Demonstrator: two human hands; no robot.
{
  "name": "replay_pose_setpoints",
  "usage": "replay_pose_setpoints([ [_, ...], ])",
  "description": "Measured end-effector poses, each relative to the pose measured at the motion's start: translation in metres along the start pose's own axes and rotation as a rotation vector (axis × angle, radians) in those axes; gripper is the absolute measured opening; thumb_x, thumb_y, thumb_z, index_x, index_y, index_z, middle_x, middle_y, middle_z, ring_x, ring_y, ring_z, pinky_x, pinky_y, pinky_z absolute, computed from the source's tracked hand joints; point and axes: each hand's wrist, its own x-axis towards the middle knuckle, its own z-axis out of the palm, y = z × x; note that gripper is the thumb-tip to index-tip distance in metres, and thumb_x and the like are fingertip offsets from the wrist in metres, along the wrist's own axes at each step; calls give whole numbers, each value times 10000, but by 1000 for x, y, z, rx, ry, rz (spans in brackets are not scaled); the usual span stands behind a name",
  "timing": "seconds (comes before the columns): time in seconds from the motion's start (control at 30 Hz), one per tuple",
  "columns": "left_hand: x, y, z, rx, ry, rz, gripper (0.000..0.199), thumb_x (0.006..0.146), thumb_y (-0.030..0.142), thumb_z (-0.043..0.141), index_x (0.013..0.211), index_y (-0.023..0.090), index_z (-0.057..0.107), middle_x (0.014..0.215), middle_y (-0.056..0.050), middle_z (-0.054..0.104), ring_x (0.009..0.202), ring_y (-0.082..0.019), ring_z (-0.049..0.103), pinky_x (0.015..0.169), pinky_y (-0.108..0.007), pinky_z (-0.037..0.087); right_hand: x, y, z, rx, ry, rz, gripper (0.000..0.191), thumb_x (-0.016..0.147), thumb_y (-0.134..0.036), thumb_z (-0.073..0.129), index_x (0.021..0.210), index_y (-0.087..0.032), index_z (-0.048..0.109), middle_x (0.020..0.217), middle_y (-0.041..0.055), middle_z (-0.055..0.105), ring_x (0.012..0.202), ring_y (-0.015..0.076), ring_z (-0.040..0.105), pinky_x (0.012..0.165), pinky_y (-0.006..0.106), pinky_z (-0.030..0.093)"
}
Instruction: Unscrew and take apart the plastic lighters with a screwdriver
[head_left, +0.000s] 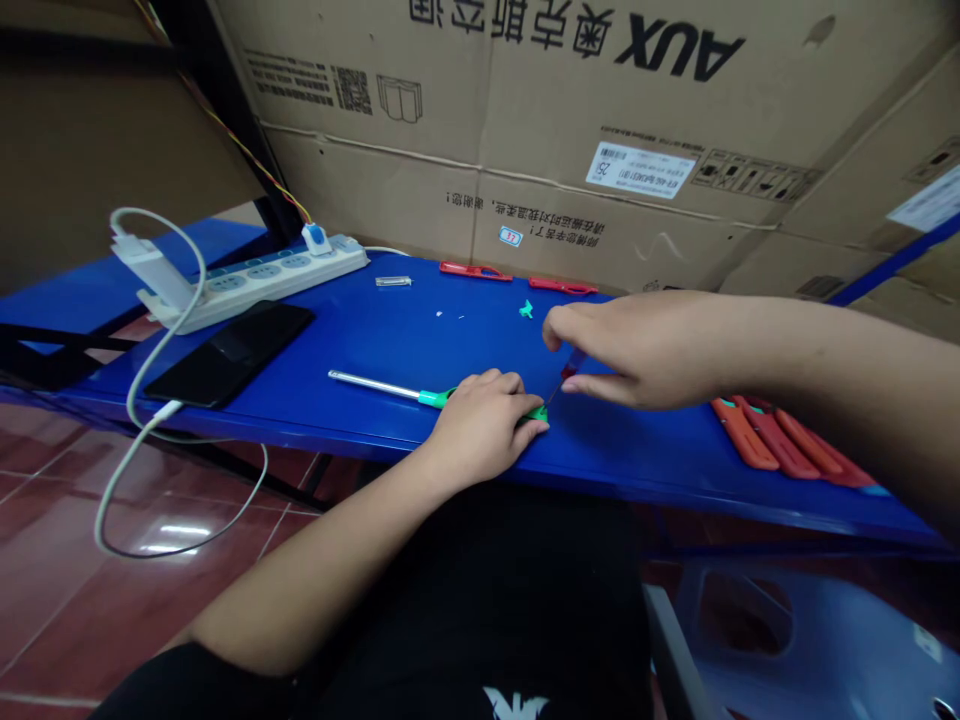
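Near the front edge of the blue table, my left hand (484,420) presses down on a green lighter (433,398) whose long metal tube (375,384) points left. My right hand (619,350) grips a screwdriver (574,364) with a dark red and purple handle. Its thin shaft slants down to the lighter's green right end. Behind my hands lie a small green piece (526,310), a red casing piece (475,271) and another red casing piece (562,286). My left palm hides the lighter's middle.
Several orange-red casings (784,440) lie under my right forearm. On the left are a black phone (231,352), a white cable (154,350) and a power strip (262,280). A small metal part (394,282) lies at the back, before a large cardboard box (420,180).
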Motion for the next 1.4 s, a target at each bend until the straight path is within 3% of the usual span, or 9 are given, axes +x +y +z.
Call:
replay_pose_setpoints([
  [0.27,1,0,-1,12,-8,-4,330,990,455,507,1144,254,719,998,-59,644,974,-256,568,828,-396,442,0,-4,1,-130,46,70,520,973,-586,361,961,-170,673,775,127,686,623,213,584,556,304,271],
  [0.37,0,1,-2,10,-8,-7,330,991,449,508,1156,249,714,993,-64,642,965,-249,569,833,-387,443,-2,-3,-1,-21,30,-23,375,935,-451,492,1154,-171,614,979,126,714,703,215,614,580,302,325],
  [0.5,0,1,-2,-3,-6,0,331,994,449,506,1155,247,713,999,-62,642,958,-242,567,829,-380,443,-1,-3,-3,-2,9,-100,222,912,-303,511,1017,-188,669,997,110,712,799,232,636,621,310,365],
  [0.6,0,1,-2,0,-11,-4,325,992,447,510,1141,249,719,998,-64,643,972,-249,568,827,-386,443,0,-7,0,-104,20,29,460,986,-469,375,890,-158,700,847,149,702,722,266,636,585,330,339],
  [0.77,0,2,-3,3,-20,-12,330,990,442,517,1172,249,713,1010,-66,646,967,-246,570,831,-389,445,-5,-5,2,99,78,-75,368,912,-327,525,1229,-153,588,1135,144,682,873,240,653,658,315,405],
  [0.9,0,2,-3,-2,-20,-11,336,992,448,511,1175,248,711,1019,-62,649,977,-246,570,831,-385,443,-2,-3,3,97,58,-124,178,898,-255,524,963,-172,667,977,112,705,835,223,633,677,311,403],
  [1.0,1,2,-2,-1,-23,-11,337,990,448,515,1182,247,706,1017,-63,651,984,-249,572,833,-387,442,2,-8,4,-28,80,14,412,987,-413,386,856,-162,686,807,130,696,731,240,626,613,322,358],
  [1.2,1,2,-3,5,-21,-17,325,984,446,526,1167,251,711,1014,-62,651,970,-244,571,836,-381,444,-2,-3,2,116,54,-119,283,903,-279,544,1146,-166,635,1109,128,684,833,213,631,636,295,384],
  [1.4,0,0,0,19,-3,-5,339,985,455,517,1175,248,706,1017,-70,649,983,-253,569,836,-385,448,5,0,9,76,149,-160,277,971,-285,459,920,-182,711,819,83,708,763,212,614,647,308,350],
])
